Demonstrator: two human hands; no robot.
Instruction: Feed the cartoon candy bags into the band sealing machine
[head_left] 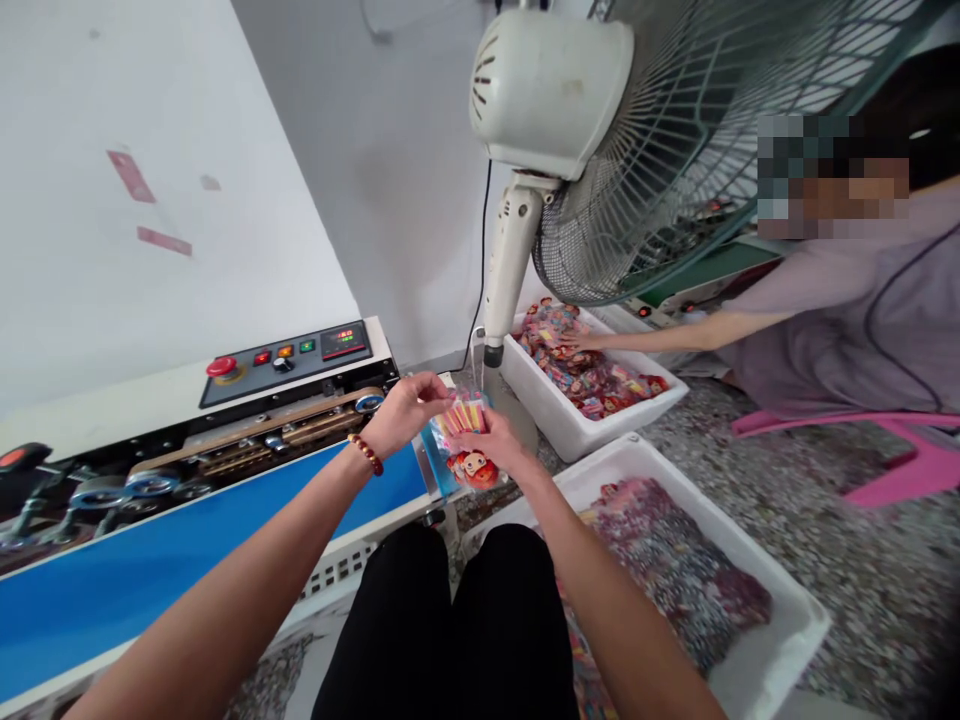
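Note:
Between my hands is a clear plastic packet (474,467) with a red-haired cartoon figure at its lower end and a row of yellow and pink sticks inside. My left hand (409,405), with a beaded bracelet at the wrist, pinches the packet's upper edge. Fingers of my right hand (499,440) lie across its middle and grip it from the right side. The packet is held just past the end of a blue conveyor belt (300,520), which belongs to a sealing machine (285,365) on my left.
Two white bins (780,600) (600,430) hold many similar packets. A co-worker's hand (585,340) reaches into the farther bin. A large fan (555,90) stands ahead, close above it. A pink stool (900,470) is at the right.

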